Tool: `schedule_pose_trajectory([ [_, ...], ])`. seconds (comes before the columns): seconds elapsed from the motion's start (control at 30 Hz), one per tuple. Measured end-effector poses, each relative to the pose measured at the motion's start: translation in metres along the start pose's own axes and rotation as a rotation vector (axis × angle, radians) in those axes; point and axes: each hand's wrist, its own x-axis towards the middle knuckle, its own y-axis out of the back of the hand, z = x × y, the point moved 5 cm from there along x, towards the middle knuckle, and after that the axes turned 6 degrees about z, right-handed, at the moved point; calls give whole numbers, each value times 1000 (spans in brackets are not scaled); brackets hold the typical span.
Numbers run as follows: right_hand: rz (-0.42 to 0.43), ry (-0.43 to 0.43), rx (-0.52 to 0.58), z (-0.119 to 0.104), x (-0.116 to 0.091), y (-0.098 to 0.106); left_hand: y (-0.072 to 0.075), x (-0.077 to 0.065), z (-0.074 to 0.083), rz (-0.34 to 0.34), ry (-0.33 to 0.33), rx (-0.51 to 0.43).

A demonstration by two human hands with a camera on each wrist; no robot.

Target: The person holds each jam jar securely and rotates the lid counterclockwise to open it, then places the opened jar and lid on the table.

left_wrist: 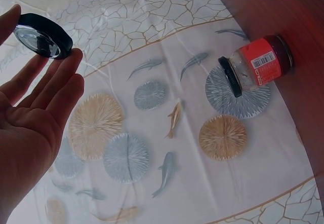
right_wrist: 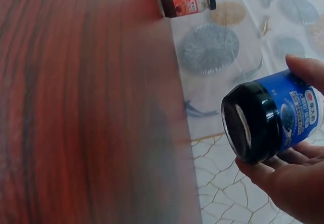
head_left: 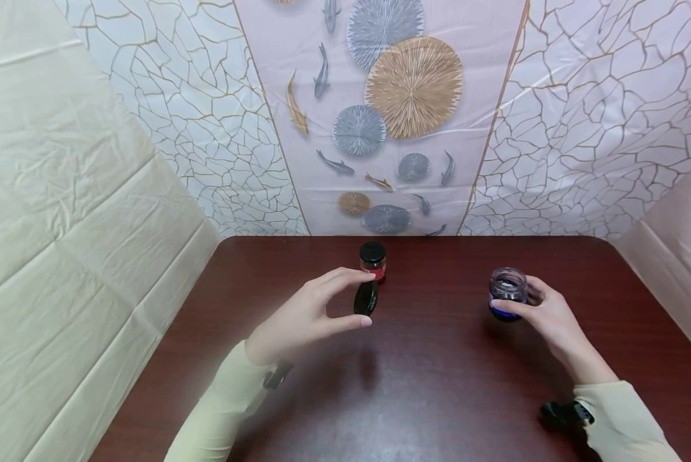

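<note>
Nearest, the left hand pinched a round black lid with a silvery inner face by opposite sides of its rim, thumb against fingers, probably to keep off both faces; it hung on edge above the table. To the right and well apart from it, the right hand gripped a clear glass jar with a blue label and dark contents round its side, seemingly so that the uncovered mouth lay free and faced up. The jar was over the right part of the dark red-brown wooden table, apparently just off it. Its neck looked clear, its label carried white lettering, and its contents were nearly black toward the base. Beyond the lid, a small black-capped glass jar with a red label stood upright near the table's far edge, perhaps placed there to leave both hands room. Behind rose a pale cloth printed with gold crackle lines and fish.
</note>
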Motion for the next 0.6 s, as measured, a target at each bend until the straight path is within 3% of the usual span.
schedule_pose_trajectory([
  [0.3,57,-53,-26,19,5,7,1,0,0,7,2,-3],
  [0.6,50,-87,-46,26,5,9,1,0,0,0,-9,-20],
])
